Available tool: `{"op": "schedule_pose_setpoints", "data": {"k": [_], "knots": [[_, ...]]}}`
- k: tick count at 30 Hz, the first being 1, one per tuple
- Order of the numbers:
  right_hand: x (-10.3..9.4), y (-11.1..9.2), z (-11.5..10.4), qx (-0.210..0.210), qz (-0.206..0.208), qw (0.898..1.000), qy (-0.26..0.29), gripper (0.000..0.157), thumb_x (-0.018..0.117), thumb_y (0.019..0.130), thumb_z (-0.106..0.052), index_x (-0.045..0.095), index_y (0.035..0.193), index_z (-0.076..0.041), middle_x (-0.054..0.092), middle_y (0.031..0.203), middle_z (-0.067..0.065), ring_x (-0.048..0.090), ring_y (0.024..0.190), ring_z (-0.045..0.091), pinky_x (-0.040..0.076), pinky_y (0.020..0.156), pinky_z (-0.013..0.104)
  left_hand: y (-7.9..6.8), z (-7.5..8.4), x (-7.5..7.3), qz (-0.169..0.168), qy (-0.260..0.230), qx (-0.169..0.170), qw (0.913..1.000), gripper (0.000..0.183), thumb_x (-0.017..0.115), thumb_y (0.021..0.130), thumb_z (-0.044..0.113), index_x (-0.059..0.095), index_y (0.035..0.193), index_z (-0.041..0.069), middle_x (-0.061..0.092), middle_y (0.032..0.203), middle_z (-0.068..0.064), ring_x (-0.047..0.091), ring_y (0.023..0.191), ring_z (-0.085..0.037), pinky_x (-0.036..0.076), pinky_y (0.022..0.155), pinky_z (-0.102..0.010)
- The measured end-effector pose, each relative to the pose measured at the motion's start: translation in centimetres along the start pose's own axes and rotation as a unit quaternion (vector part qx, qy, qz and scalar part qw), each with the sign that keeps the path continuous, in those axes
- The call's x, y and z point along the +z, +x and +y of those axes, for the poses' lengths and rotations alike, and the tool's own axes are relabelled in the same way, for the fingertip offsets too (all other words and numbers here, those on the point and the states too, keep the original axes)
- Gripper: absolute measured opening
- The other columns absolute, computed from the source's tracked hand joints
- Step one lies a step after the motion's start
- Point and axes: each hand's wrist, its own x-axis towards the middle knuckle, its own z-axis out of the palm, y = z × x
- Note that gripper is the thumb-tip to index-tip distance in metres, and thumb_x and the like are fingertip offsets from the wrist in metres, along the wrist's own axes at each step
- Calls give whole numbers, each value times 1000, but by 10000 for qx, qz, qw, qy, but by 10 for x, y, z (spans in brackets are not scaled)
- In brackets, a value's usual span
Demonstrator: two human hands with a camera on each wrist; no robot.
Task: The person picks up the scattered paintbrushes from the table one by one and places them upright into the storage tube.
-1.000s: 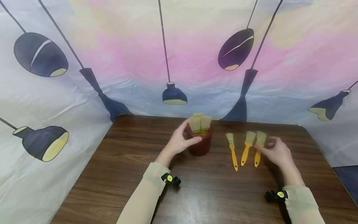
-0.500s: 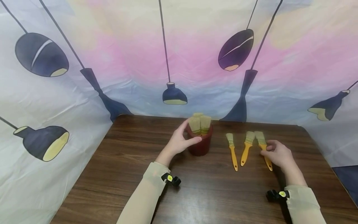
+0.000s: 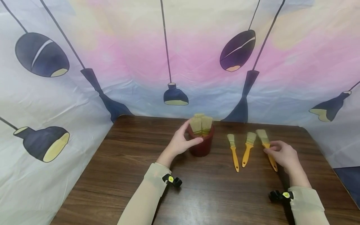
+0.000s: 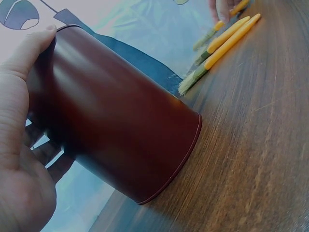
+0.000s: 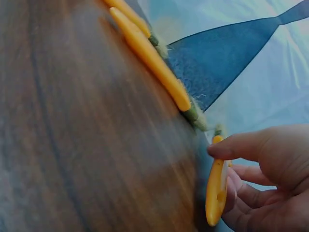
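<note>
A dark red, round brush holder [image 3: 201, 149] stands upright near the back of the table. Several paintbrushes [image 3: 207, 123] poke out of it, bristles up. My left hand [image 3: 180, 142] grips the holder from the left, thumb at the near side of the rim and fingers round the far side. Off to the right, my right hand [image 3: 285, 155] pinches the yellow handle of a flat paintbrush [image 5: 216, 193] between thumb and fingers. Its bristles point to the back. Left of it lie a wide paintbrush [image 3: 246, 154] and a narrower paintbrush [image 3: 235, 157], both with yellow handles.
The brown wood-grain table [image 3: 213, 193] carries all of this. Behind it hangs a cloth backdrop [image 3: 126, 68] printed with dark lamps, reaching the table's back edge.
My right hand has taken hold of the rightmost paintbrush, turned it askew and shifted it slightly right, away from its neighbour. The left hand and the holder have stayed put.
</note>
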Motion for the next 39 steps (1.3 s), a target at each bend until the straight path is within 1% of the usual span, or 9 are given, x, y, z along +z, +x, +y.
{"op": "schedule_pose_setpoints", "data": {"k": [6,11,17,20,24,28,31,35,39], "knots": [[-2,0,-15,-74,474,9968,632,68,68,109,-39,50,151,11,64,132,37,66,111,47,55,68,25,1,0,1,-22,-55,19,10000,94,89,91,42,39,170,29,60,151,-3,60,130,-23,54,108,-51],[-6,0,-38,-335,717,9918,1004,69,68,108,-42,51,154,6,64,135,32,64,118,44,52,68,17,0,-2,1,-10,-7,-21,10000,95,89,91,45,39,170,29,59,151,-2,59,131,-23,51,110,-53],[-9,4,-77,-674,937,9816,1520,67,68,109,-38,49,160,0,65,135,24,64,105,5,51,75,10,0,-3,1,-17,-34,-11,10000,93,88,91,42,39,170,30,59,151,-1,59,131,-22,51,110,-52],[-11,9,-98,-925,972,9738,1835,65,68,109,-33,47,162,0,63,137,23,61,101,-5,53,78,10,0,-3,1,-19,-62,-3,10000,93,89,91,41,39,170,30,59,150,-1,59,129,-21,52,109,-51],[-11,13,-131,-1342,966,9592,2292,60,68,109,-25,47,160,0,62,136,17,64,105,-3,56,81,12,0,-3,0,-18,-55,12,10000,94,89,91,42,39,170,31,59,151,-1,59,129,-21,53,108,-51],[-7,14,-168,-1800,813,9268,3195,53,70,107,-9,46,154,-6,64,132,13,69,109,6,58,89,17,0,-3,0,-12,-38,47,10000,94,89,91,43,39,170,30,60,150,-2,59,129,-22,53,108,-51],[0,13,-192,-2207,724,9078,3493,47,70,105,-2,48,147,-8,67,128,12,70,114,14,57,96,20,0,-3,-1,-14,-4,52,10000,94,89,91,43,39,170,29,61,147,-2,60,126,-22,53,106,-50],[13,12,-214,-2665,567,9091,3151,39,67,109,-8,50,143,-1,65,127,14,68,120,24,58,99,26,1,-3,-1,-8,38,75,10000,93,89,91,44,40,169,30,61,146,-1,60,125,-21,53,105,-50],[26,11,-224,-2712,403,9326,2348,39,68,111,-22,55,142,-3,66,132,17,69,121,33,61,97,40,1,-4,0,4,58,116,9999,93,88,91,45,39,170,32,61,148,0,60,126,-20,53,106,-50]]}}
